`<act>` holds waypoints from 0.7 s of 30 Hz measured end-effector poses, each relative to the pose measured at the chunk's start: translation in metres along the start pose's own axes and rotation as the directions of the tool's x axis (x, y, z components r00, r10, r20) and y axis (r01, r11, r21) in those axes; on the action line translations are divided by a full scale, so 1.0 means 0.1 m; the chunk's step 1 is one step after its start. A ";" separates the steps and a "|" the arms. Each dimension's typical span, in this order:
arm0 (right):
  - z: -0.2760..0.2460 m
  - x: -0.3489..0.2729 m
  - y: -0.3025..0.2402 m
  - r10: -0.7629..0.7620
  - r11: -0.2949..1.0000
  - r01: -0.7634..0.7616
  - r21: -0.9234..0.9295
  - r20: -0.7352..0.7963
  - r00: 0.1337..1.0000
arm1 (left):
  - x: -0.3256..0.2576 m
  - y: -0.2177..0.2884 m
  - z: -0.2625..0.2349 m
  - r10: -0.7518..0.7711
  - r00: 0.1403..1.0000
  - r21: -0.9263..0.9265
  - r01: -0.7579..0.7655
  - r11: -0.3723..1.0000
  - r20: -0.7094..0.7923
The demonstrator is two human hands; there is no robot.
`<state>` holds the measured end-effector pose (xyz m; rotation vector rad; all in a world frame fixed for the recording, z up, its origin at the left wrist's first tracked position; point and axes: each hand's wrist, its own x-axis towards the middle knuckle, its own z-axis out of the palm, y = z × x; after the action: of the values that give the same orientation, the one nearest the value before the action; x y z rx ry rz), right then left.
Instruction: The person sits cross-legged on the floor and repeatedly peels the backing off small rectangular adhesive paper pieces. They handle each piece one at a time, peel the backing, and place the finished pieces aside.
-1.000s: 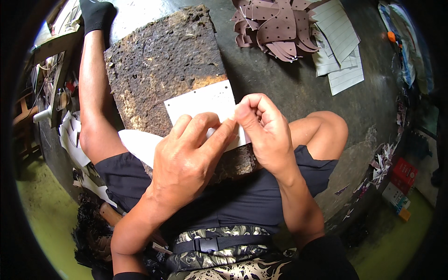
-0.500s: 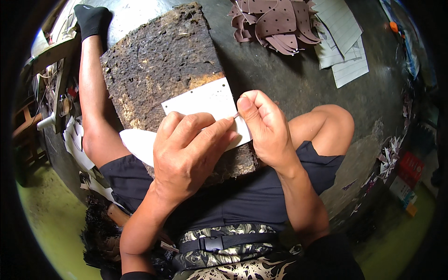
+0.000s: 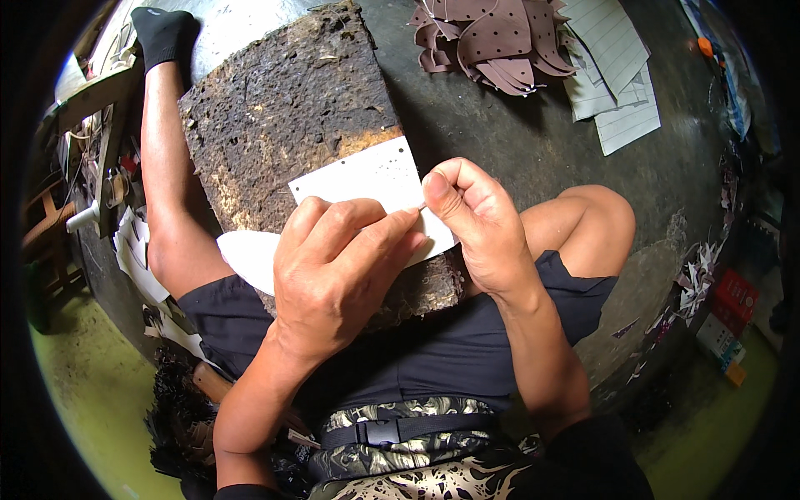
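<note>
A white sheet (image 3: pixel 360 179) with small dark punched holes along its far edge lies on a rough, dark block (image 3: pixel 287 108) in front of me. My left hand (image 3: pixel 327 267) is bent over this sheet, its fingers closed together on it, covering the middle. A rounded white end pokes out to the left of that hand. At the sheet's right edge my right hand (image 3: pixel 483 225) is closed in a pinch of thumb and forefinger, close to my left fingertips. Whatever is in the pinch is too small to make out.
Brown leather-like pieces (image 3: pixel 500 42) with holes are piled on the floor beyond the block. White lined sheets (image 3: pixel 629 117) lie right of them. My bent legs flank the block. White scraps (image 3: pixel 696 275) and a red box (image 3: pixel 733 300) are at far right.
My right hand has shifted very slightly, and a little more of the sheet's right edge shows beside it. My left hand stays in place.
</note>
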<state>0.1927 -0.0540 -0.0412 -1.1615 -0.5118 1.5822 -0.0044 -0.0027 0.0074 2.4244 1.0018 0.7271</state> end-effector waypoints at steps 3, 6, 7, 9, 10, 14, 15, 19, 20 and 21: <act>-0.03 0.01 0.00 0.011 1.000 -0.012 0.008 0.012 1.000 | 0.00 0.00 0.00 -0.001 1.000 -0.004 0.001 1.000 -0.001; -0.05 0.02 0.00 0.021 0.999 -0.022 0.036 0.018 1.000 | 0.00 0.00 -0.01 -0.001 1.000 0.000 0.001 1.000 0.002; -0.06 0.02 0.00 0.023 0.999 -0.024 0.032 0.020 1.000 | 0.00 0.00 -0.01 -0.003 1.000 0.003 0.003 1.000 0.007; -0.07 0.03 0.00 0.025 1.000 -0.025 0.016 0.015 1.000 | 0.01 0.00 -0.01 -0.006 1.000 0.008 0.006 1.000 0.011; -0.08 0.04 0.01 0.024 1.000 -0.024 0.004 0.007 1.000 | 0.02 0.00 -0.01 -0.007 1.000 0.011 0.007 1.000 0.012; -0.10 0.07 0.05 0.009 1.000 -0.009 -0.018 -0.021 1.000 | 0.03 0.01 -0.03 -0.018 1.000 0.039 0.017 0.999 0.025; -0.10 0.07 0.05 0.016 1.000 -0.016 -0.025 -0.031 0.999 | 0.03 0.01 -0.03 -0.025 0.999 0.041 0.024 0.999 0.029; -0.13 0.10 0.08 0.021 0.998 -0.024 -0.059 -0.060 0.998 | 0.04 0.02 -0.05 -0.048 0.998 0.039 0.046 0.998 0.042; -0.14 0.11 0.09 0.023 0.997 -0.027 -0.066 -0.068 0.997 | 0.04 0.02 -0.05 -0.055 0.997 0.036 0.053 0.998 0.047; -0.15 0.12 0.10 0.016 0.997 -0.021 -0.074 -0.066 0.998 | 0.04 0.02 -0.05 -0.051 0.998 0.036 0.049 0.998 0.044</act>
<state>0.2013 -0.0505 -0.0609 -1.2737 -0.5222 1.5469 -0.0032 -0.0002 0.0136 2.4254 1.0618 0.6403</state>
